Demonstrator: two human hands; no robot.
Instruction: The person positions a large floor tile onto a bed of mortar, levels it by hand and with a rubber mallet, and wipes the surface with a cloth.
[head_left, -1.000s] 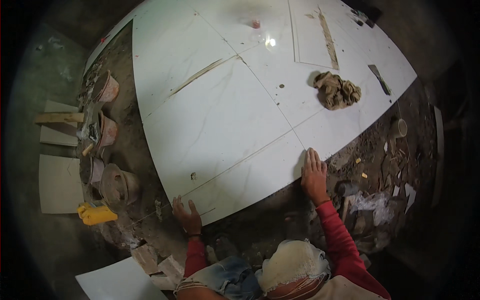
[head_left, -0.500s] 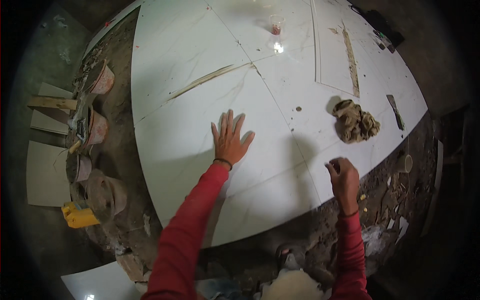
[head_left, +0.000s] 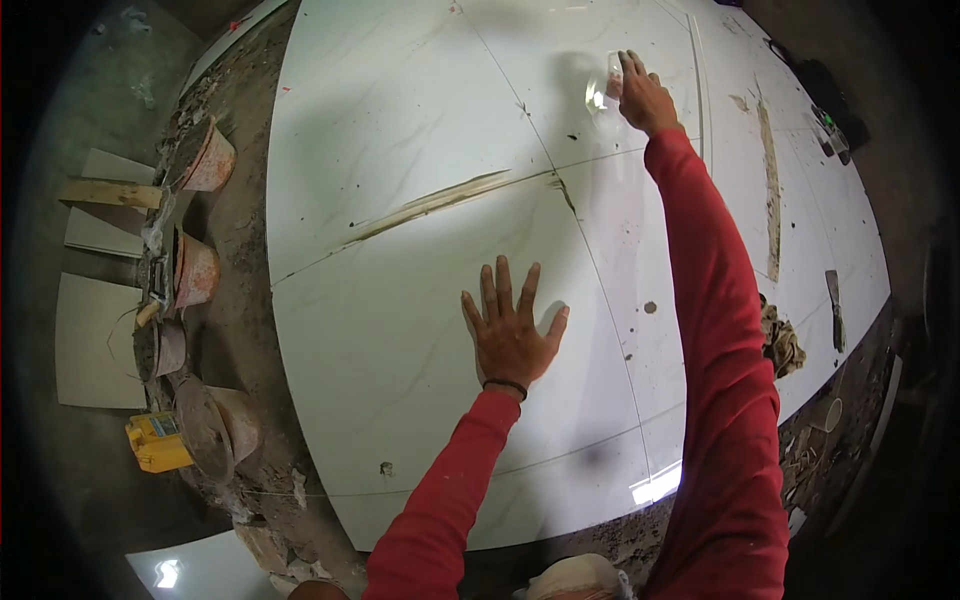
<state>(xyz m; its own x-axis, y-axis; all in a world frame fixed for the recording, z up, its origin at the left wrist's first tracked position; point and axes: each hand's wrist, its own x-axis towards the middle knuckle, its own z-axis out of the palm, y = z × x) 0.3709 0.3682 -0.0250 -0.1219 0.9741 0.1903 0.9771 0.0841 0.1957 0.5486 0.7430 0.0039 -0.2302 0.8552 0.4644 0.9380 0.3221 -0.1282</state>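
Note:
My left hand (head_left: pixel 513 330) lies flat on the white marbled floor tiles (head_left: pixel 400 300), its fingers spread and holding nothing. My right arm stretches far forward, and my right hand (head_left: pixel 646 98) closes on the right side of a small clear cup (head_left: pixel 613 78) with something reddish inside. The palm and the far side of the grip are hidden. A strip of wood-coloured tape (head_left: pixel 430 208) runs along a tile joint ahead of my left hand. Beside my right forearm lies a crumpled brown cloth (head_left: pixel 782 345), partly covered by the sleeve.
A scraper (head_left: pixel 835 310) rests near the right tile edge. Another wood-coloured strip (head_left: pixel 770 190) lies beyond it. On the left, dirty buckets (head_left: pixel 210 160) and a yellow jerrycan (head_left: pixel 158 442) stand on bare soil. A pale pipe end (head_left: pixel 827 414) shows at the right.
My right hand has gone from near the brown cloth forward to the cup and closed on it. My left hand stays flat on the tile while the view has shifted.

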